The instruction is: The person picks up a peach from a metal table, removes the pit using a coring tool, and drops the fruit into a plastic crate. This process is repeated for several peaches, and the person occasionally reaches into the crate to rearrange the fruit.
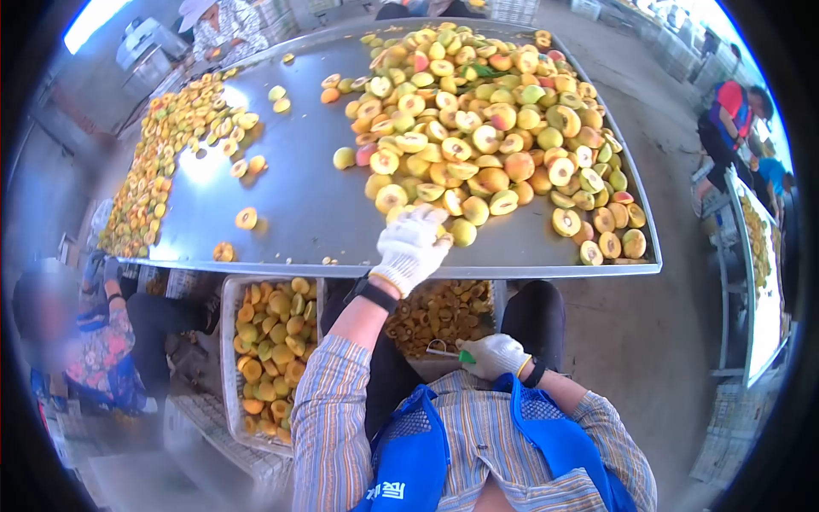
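Note:
My left hand (pixel 414 249), in a white knit glove, reaches over the table's front edge to the near side of a heap of halved peaches (pixel 486 136). Its fingers curl round a peach half (pixel 442 230), which shows between thumb and fingers and is partly covered. Many halves in the heap lie cut side up, stones still in them. Low in front of my body, my gloved right hand (pixel 495 355) is closed on a pitting tool with a green handle (pixel 466 357) and a thin metal loop. Under that tool stands a bin of brown stones and scraps (pixel 439 316).
The metal table (pixel 299 188) has a raised rim; more peach halves (pixel 162 162) spread along its left side. A white crate of peach halves (pixel 275 350) stands left of my legs. One person (pixel 102 350) sits at left, another (pixel 226 30) at the far side; others work at right.

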### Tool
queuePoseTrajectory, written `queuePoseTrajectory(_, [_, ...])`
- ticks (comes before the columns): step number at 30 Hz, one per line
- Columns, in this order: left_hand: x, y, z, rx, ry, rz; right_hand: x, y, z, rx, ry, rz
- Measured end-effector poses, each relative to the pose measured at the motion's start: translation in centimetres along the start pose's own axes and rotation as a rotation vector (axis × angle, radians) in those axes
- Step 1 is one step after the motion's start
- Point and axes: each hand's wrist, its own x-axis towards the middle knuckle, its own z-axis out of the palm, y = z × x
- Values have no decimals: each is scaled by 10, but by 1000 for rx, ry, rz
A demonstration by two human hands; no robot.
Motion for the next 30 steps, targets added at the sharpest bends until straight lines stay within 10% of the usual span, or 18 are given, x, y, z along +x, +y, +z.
queuePoseTrajectory(7, [46,48,34,212,-497,-43,6,-3,-14,60,-282,76])
queuePoseTrajectory(12, [43,28,41,156,-445,-118,-10,3,-19,84,-81,44])
queuePoseTrajectory(17, [19,2,-16,-1359,-103,-580,-25,2,-44,241,217,101])
queuePoseTrajectory(19, [-5,12,-32,-1977,82,-365,-24,0,-55,277,258,123])
queuePoseTrajectory(30, [-95,57,-34,-1999,157,-617,-33,-53,-92,255,412,8])
